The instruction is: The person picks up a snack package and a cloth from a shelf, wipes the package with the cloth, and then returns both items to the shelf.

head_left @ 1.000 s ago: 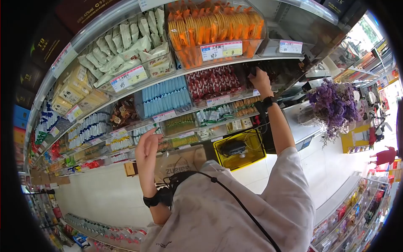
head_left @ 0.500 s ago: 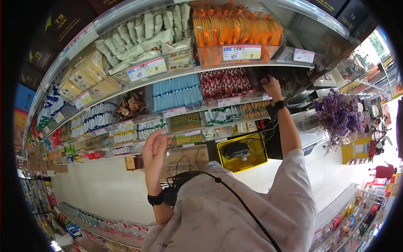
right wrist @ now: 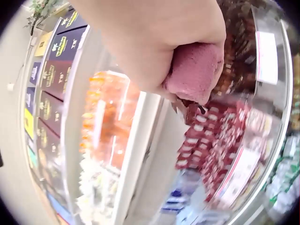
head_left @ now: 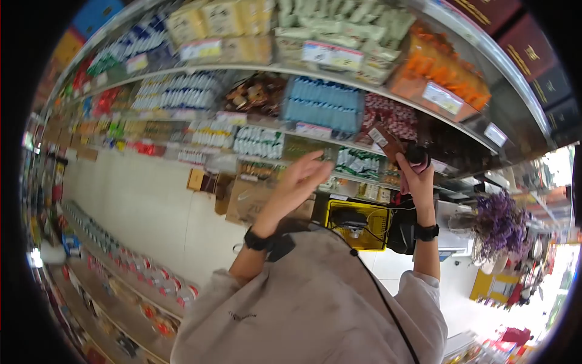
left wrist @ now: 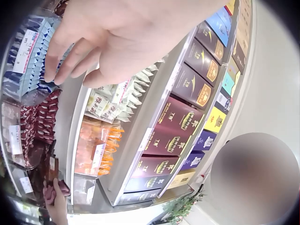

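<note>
My right hand [head_left: 419, 182] grips a mauve, soft-looking cloth [right wrist: 194, 70], its fingers curled round it in the right wrist view. A brown packet with a white label [head_left: 382, 138] sticks out from the same hand, beside the bin of dark red packets [head_left: 394, 118]; how it is held is partly hidden. My left hand [head_left: 300, 185] hovers before the lower shelves with fingers loosely spread and holds nothing. Seen in the left wrist view, the left hand [left wrist: 112, 40] is near the blue packets [left wrist: 40, 56].
Shelves carry bins of orange-wrapped biscuits [head_left: 445, 70] and pale green packets [head_left: 339, 30]. Below stands a yellow basket [head_left: 330, 212] holding a black device, with a cardboard box [head_left: 242, 197] to its left. Purple flowers [head_left: 500, 224] stand at the right.
The head view has swung left along the shelves. My right hand has come out of the dark bin area, and the brown packet now shows. My left hand has moved right in view, staying empty.
</note>
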Tool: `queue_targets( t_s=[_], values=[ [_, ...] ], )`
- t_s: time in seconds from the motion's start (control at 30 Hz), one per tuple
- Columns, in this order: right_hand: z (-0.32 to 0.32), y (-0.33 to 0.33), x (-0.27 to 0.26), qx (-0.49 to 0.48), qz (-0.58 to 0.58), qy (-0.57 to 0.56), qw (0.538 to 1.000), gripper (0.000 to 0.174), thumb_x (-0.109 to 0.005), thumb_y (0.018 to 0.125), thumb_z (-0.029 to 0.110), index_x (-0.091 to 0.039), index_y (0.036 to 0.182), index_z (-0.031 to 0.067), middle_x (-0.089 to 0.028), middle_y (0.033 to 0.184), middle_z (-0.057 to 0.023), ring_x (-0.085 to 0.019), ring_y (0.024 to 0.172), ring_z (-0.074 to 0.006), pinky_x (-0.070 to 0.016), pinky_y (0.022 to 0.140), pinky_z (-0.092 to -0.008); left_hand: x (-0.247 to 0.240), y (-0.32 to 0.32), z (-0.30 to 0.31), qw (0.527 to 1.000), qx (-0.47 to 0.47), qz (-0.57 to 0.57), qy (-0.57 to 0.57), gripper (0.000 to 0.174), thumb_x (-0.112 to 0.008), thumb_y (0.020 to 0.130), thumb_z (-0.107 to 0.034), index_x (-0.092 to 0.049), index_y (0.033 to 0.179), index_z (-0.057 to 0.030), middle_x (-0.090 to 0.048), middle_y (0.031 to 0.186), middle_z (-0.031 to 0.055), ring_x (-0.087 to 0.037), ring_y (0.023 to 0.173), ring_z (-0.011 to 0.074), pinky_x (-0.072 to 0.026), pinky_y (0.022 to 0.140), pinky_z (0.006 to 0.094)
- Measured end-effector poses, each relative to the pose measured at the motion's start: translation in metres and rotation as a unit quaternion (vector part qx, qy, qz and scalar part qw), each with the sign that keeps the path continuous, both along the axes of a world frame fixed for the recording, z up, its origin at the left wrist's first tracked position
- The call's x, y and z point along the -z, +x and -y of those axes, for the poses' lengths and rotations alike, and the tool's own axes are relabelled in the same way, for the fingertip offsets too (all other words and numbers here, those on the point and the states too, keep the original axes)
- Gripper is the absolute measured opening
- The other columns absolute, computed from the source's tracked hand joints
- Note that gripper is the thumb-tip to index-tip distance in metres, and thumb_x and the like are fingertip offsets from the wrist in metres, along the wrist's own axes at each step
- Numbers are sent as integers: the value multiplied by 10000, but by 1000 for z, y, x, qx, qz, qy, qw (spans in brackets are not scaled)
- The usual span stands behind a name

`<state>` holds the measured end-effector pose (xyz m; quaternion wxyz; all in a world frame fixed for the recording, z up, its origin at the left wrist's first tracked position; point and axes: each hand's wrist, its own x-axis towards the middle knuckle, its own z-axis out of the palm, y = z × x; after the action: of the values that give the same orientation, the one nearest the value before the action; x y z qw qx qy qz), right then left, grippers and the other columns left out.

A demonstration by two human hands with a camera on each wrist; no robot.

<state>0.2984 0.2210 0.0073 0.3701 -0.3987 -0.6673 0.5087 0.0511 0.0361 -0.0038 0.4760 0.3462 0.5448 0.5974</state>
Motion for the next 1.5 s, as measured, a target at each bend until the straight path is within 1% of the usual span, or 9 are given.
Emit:
queue_targets(
  t_s=[0.13, 0.3, 0.47, 0.67, 0.83, 0.97, 1.13, 1.2, 1.5],
  values=[
    [56, -57, -14, -101, 100, 314, 939, 522, -671, 693, -111, -681, 1204, -6, -712, 850, -163, -684, 719, -208, -532, 712, -344, 8, 17, -18, 986, -33, 122, 105, 634, -666, 1009, -293, -384, 1453, 61, -685, 1169, 155, -676, 1003, 177, -536, 856, 273],
    [93, -81, -40, -237, 204, 375, 873, 570, -607, 699, -149, -693, 1228, 47, -701, 1077, -173, -706, 989, -282, -539, 892, -326, 3, -4, -2, 983, -94, 146, 63, 647, -631, 1024, -359, -360, 1468, 27, -645, 1283, 160, -674, 1091, 198, -543, 929, 332],
    [84, -102, -32, -84, 15, 183, 979, 400, -705, 923, 16, -553, 1293, 9, -641, 1253, -134, -623, 1098, -160, -486, 935, -266, -2, -8, 15, 960, -195, 180, 88, 573, -646, 1020, -334, -423, 1384, 49, -646, 1160, 95, -646, 939, 98, -542, 832, 270],
    [113, -158, -41, -213, 51, 382, 898, 436, -696, 900, 131, -588, 1296, -14, -514, 1428, -260, -500, 1323, -425, -407, 1112, -447, 6, -9, 16, 965, -139, -99, 200, 371, -531, 1022, -81, -461, 1374, 12, -621, 1161, 91, -642, 985, 149, -551, 832, 287],
    [98, -162, -33, -193, 60, 206, 957, 350, -612, 1001, 262, -630, 1182, -37, -710, 941, -207, -729, 824, -270, -589, 748, -360, -7, -21, 30, 986, -50, -110, 114, 355, -569, 1005, -54, -483, 1324, 73, -640, 1136, 184, -679, 1008, 225, -569, 837, 329],
    [73, -145, -34, -292, 27, -113, 949, 436, -473, 1083, 399, -642, 972, 13, -486, 455, 5, -432, 300, -115, -329, 325, -242, 12, -11, 32, 972, -90, -175, 127, 408, -637, 1014, -135, -526, 1346, 73, -626, 1098, 84, -581, 928, 78, -494, 734, 234],
    [62, -161, -26, -68, -165, -120, 976, 560, -429, 1077, 492, -602, 820, 27, -550, 476, -66, -467, 308, -144, -357, 325, -243, -14, -13, 27, 973, -111, -86, 184, 407, -666, 986, -112, -551, 1347, 38, -636, 1116, 124, -636, 1038, 160, -563, 819, 268],
    [45, -123, -20, -273, -56, -164, 946, 584, -411, 1079, 506, -614, 841, 13, -567, 484, -95, -471, 309, -158, -358, 325, -238, -25, -12, 22, 975, -126, 3, 184, 395, -676, 980, -102, -565, 1338, 25, -637, 1133, 108, -629, 1061, 143, -556, 832, 261],
    [113, -132, -59, -181, -152, -71, 969, 266, -496, 1082, 240, -529, 949, 12, -586, 582, -55, -567, 414, -120, -405, 378, -233, -35, 3, 0, 942, -255, -65, 209, 279, -673, 972, -49, -615, 1233, 31, -667, 1146, 110, -648, 1037, 138, -528, 878, 263]
  ],
)
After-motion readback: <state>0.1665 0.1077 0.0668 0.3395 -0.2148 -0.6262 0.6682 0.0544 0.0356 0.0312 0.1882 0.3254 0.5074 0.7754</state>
